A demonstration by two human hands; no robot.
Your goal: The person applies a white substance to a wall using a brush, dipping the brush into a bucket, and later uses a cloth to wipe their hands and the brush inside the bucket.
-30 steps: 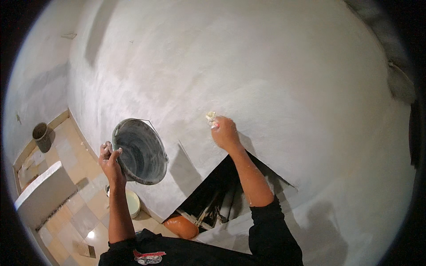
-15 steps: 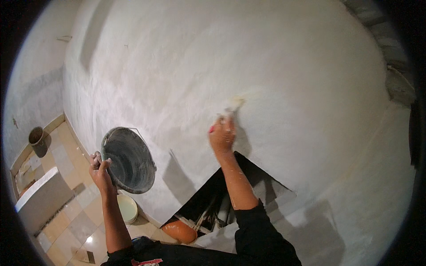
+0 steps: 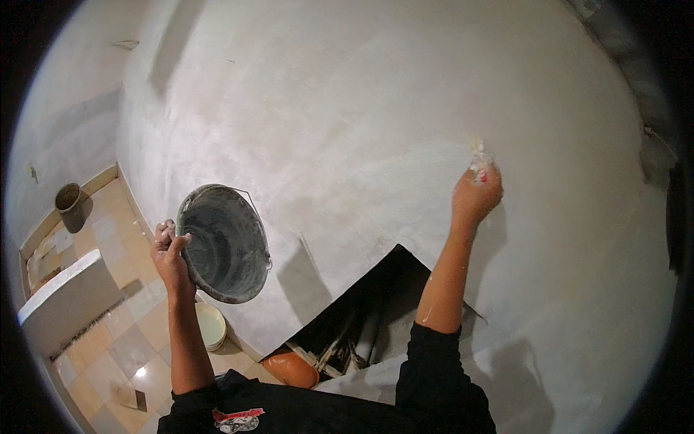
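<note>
My left hand grips the near rim of a dark bucket, thumb over the edge. The bucket is tilted, its mouth facing me, and pale smears coat its inside; a thin wire handle arches at its far side. My right hand, spotted with white, is closed around a paintbrush. Most of the brush's handle is hidden in my fist. Its yellowish bristles touch the whitish wall, where faint wet streaks trail off to the left.
Below my right arm, a dark opening in the wall holds pipes or poles and an orange rounded object. On the tiled floor stand a pale-filled tub, a second bucket and a low white ledge.
My right hand has swept the paintbrush rightward across the wall and slightly upward. The dark bucket in my left hand appears a little higher and farther right, as the whole view has shifted.
</note>
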